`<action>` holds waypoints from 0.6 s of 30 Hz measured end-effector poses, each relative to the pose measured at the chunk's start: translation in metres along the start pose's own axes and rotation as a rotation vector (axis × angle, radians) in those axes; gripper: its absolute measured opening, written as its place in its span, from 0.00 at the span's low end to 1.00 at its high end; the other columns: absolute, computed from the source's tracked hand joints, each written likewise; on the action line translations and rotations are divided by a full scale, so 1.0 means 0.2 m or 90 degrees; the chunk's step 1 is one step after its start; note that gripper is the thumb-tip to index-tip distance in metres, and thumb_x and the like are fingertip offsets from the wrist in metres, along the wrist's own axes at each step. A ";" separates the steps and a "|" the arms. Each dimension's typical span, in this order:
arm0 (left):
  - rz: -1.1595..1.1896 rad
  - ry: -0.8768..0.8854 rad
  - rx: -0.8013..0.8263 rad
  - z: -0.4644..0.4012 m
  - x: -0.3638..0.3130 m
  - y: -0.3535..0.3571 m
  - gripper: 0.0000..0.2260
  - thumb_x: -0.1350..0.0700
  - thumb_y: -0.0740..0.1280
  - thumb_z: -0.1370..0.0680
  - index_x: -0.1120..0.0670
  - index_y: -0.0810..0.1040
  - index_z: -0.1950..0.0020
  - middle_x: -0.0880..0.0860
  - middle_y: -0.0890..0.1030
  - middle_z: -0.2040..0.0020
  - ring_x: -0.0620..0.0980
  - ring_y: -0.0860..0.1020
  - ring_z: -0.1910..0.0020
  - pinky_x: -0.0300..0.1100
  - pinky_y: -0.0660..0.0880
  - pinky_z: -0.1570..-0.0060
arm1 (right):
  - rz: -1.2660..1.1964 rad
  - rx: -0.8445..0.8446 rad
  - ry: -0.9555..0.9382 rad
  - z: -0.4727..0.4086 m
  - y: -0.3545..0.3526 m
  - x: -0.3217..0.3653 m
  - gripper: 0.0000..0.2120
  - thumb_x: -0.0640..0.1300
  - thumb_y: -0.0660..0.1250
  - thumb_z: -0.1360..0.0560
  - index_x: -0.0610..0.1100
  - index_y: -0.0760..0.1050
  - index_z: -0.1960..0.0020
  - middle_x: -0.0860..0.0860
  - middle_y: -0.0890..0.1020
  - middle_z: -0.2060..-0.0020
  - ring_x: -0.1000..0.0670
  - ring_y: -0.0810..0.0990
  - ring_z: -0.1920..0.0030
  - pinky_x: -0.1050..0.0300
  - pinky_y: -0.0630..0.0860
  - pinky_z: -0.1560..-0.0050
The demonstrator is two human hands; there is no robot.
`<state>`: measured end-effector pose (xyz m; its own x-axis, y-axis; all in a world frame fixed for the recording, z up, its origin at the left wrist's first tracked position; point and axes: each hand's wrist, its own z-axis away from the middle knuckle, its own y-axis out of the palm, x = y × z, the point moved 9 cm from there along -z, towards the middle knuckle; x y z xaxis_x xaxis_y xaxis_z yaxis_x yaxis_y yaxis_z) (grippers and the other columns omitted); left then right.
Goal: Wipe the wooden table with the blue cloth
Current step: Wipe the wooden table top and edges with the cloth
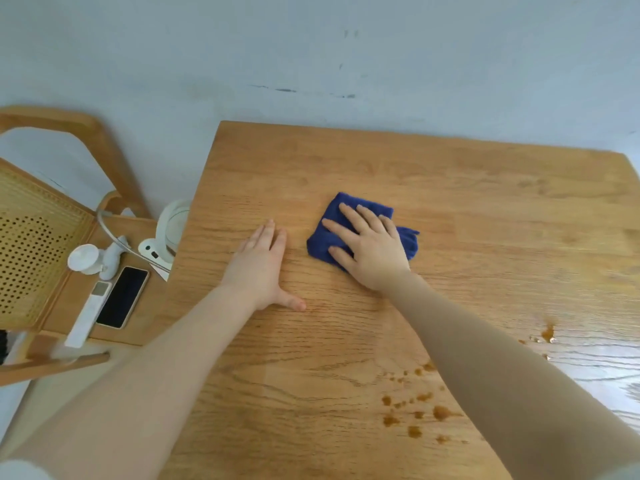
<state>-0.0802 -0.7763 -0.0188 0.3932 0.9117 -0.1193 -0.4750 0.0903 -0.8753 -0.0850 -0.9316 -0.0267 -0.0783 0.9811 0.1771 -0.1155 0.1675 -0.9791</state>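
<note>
Right hand flat, fingers spread, pressing blue cloth mid wooden table. Left hand flat, fingers straight, on wood beside cloth. Brown spots near front edge: cloth could miss them. Sleeve may smear them.

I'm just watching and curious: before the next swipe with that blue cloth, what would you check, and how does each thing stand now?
1. Blue cloth under the right hand, fingers flat on it: ok.
2. Left hand flat on the wooden table, bracing, apart from the cloth: ok.
3. Brown spill spots near the front edge wiped up: not ok, the cloth sits well beyond them.
4. Path from cloth back to the spots: only the right forearm lies over it: ok.
5. Phone and remote away from the spill, on the chair: ok.
6. Cloth damp enough: cannot tell.
</note>
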 end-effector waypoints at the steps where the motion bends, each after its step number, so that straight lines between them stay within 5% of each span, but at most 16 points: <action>1: -0.003 0.001 0.000 0.00 0.00 0.00 0.60 0.31 0.71 0.41 0.55 0.39 0.23 0.55 0.37 0.23 0.52 0.41 0.24 0.47 0.45 0.26 | -0.006 -0.001 0.025 -0.07 0.00 -0.02 0.25 0.62 0.46 0.23 0.60 0.57 0.28 0.51 0.56 0.24 0.45 0.52 0.25 0.43 0.50 0.28; 6: -0.025 0.004 -0.022 0.00 0.02 0.01 0.60 0.28 0.69 0.42 0.53 0.40 0.23 0.54 0.39 0.23 0.51 0.43 0.24 0.47 0.43 0.26 | -0.009 0.001 0.082 -0.17 0.00 -0.01 0.24 0.61 0.49 0.22 0.60 0.55 0.27 0.51 0.52 0.24 0.45 0.49 0.25 0.42 0.45 0.27; 15: -0.008 -0.025 -0.009 0.00 0.01 -0.01 0.61 0.29 0.70 0.42 0.53 0.39 0.23 0.52 0.37 0.23 0.49 0.41 0.24 0.48 0.43 0.26 | 0.000 0.043 -0.193 0.00 0.02 0.13 0.29 0.67 0.43 0.27 0.61 0.58 0.28 0.53 0.55 0.24 0.46 0.52 0.25 0.42 0.46 0.28; 18: 0.002 -0.028 -0.014 -0.01 0.03 0.01 0.61 0.30 0.71 0.43 0.52 0.39 0.23 0.51 0.36 0.23 0.48 0.41 0.24 0.48 0.41 0.26 | -0.021 0.017 -0.096 -0.23 0.00 0.03 0.23 0.63 0.49 0.22 0.62 0.58 0.28 0.52 0.55 0.24 0.47 0.51 0.25 0.42 0.46 0.27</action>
<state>-0.0772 -0.7721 -0.0230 0.3570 0.9286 -0.1015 -0.4582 0.0795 -0.8853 -0.0392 -0.9216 -0.0296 -0.2215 0.9489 0.2249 -0.1474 0.1954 -0.9696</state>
